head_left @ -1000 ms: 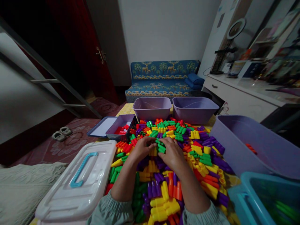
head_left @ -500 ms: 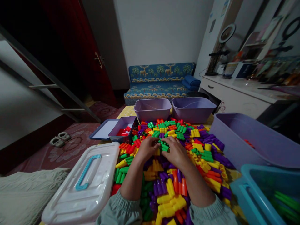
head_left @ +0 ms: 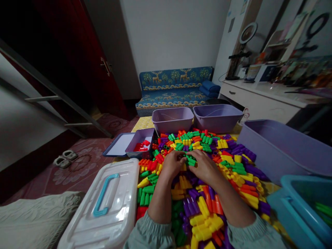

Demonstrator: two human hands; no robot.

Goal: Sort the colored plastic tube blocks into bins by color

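A big heap of plastic tube blocks (head_left: pixel 228 166) in red, green, yellow, purple and orange covers the table. Both my hands rest on the middle of the heap, close together. My left hand (head_left: pixel 173 163) and my right hand (head_left: pixel 204 165) are curled, fingers pinched on a cluster of green blocks (head_left: pixel 191 160) between them. My grey-green sleeves show at the bottom edge.
Two empty purple tubs (head_left: pixel 172 119) (head_left: pixel 217 117) stand at the far edge. A small purple box (head_left: pixel 141 142) with red pieces sits left, next to its lid. A large purple tub (head_left: pixel 282 148) and a blue bin (head_left: pixel 306 207) are right. A white lidded case (head_left: pixel 103 211) lies near left.
The camera has swung a little to the left, shifting everything rightward in view. My hands stay together on the green blocks, hardly moving.
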